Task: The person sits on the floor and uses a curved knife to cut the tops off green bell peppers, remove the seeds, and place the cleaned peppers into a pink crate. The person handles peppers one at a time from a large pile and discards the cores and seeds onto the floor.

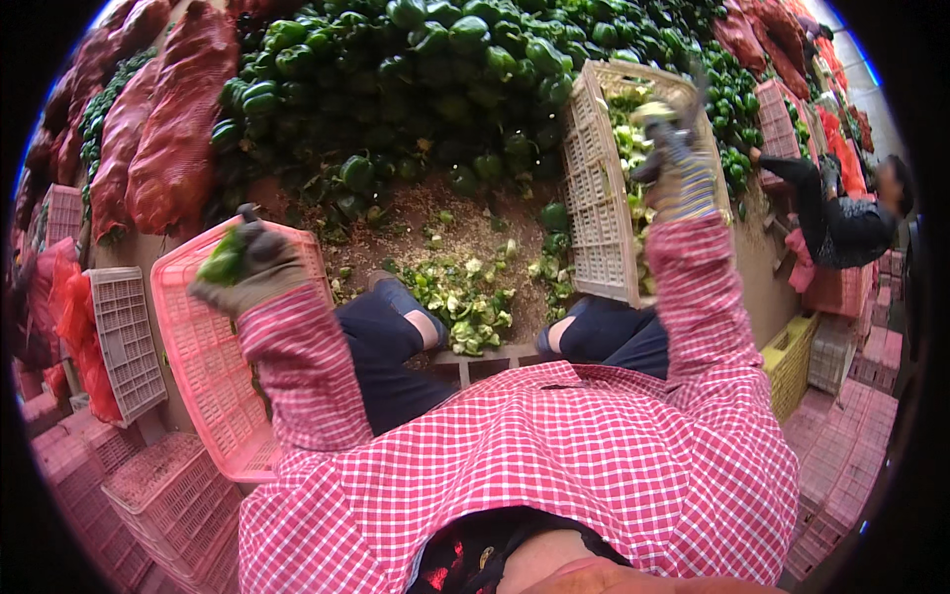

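My left hand (260, 275), in a worn work glove, grips a green bell pepper (221, 261) above a pink plastic crate (215, 371) at my left side. My right hand (672, 167), gloved and blurred by motion, is over a pale plastic crate (597, 200) that holds pale green pepper trimmings (627, 137). From it sticks up a dark, thin blade, seemingly a knife (699, 96). A yellowish piece (654, 113) shows at its fingers; what it is cannot be made out. Ahead of me rises a large heap of green bell peppers (445, 67).
Trimmings (464, 304) litter the ground between my feet. Red mesh sacks (182, 126) stand at the left. Stacked pink crates (178, 505) and a grey crate (128, 341) are also there. At the right a person (846, 215) sits near a yellow crate (790, 364).
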{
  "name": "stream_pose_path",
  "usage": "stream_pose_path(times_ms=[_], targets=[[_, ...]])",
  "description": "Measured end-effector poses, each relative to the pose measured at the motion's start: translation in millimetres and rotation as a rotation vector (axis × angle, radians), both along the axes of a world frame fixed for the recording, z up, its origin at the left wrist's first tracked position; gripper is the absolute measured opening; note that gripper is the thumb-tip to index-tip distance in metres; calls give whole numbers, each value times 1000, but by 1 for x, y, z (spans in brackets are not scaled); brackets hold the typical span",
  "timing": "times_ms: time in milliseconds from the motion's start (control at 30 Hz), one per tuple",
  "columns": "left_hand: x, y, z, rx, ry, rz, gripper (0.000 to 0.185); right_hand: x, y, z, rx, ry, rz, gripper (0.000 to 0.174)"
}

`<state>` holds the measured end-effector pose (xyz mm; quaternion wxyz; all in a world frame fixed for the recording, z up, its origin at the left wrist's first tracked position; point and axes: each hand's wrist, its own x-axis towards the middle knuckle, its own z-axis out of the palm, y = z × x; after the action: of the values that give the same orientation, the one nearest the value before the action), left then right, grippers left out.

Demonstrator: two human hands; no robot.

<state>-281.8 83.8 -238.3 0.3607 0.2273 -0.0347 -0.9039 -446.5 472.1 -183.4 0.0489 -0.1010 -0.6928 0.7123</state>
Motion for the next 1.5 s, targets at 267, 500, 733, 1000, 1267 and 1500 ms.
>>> stream_pose_path(times_ms=[267, 500, 733, 1000, 1267, 1500], targets=[[-42, 52, -19, -183, 115, -660, 75, 21, 28, -158, 381, -559, 240, 30], [-59, 61, -43, -242, -11, -770, 65, 32, 38, -377, 681, -1301, 61, 34], [-82, 78, -63, -347, -414, -843, 52, 24, 43, -377, 66, -1171, -5, 39], [-65, 126, -78, -1854, -666, -741, 88, 35, -22, -191, 928, 1, 833, 15], [-57, 97, -67, -942, -393, -1286, 98, 40, -69, -28, 1486, 297, 1342, 21], [-49, 91, -42, -739, -18, -802, 88, 88, -63, 6, 510, 8, 817, 12]])
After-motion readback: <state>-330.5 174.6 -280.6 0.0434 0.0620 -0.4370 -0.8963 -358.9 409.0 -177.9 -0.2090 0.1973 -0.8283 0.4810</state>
